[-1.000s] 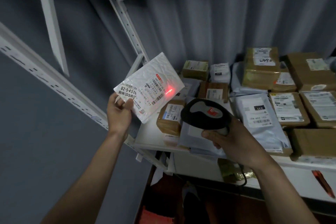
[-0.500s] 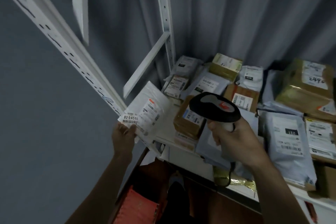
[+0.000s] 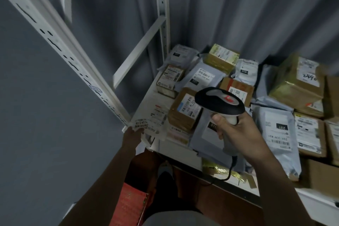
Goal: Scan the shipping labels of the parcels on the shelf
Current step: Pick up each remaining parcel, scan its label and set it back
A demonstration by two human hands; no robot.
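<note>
I see the left hand [image 3: 132,135] pinching the near corner of a white mailer [image 3: 153,119], which lies flat at the shelf's [image 3: 180,154] front left corner, label up, beside a brown box [image 3: 184,111]. Right hand [image 3: 238,130] curled round the scanner [image 3: 220,102] grip, head above the parcels. Grey bag [image 3: 278,134] to its right.

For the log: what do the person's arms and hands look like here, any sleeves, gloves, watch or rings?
Both forearms are bare up to the frame edge, with no sleeve showing. The left hand and the right hand are ungloved. No watch, wristband or ring shows on either, though the left hand's fingers are mostly hidden and the picture is dim and a little blurred.
</note>
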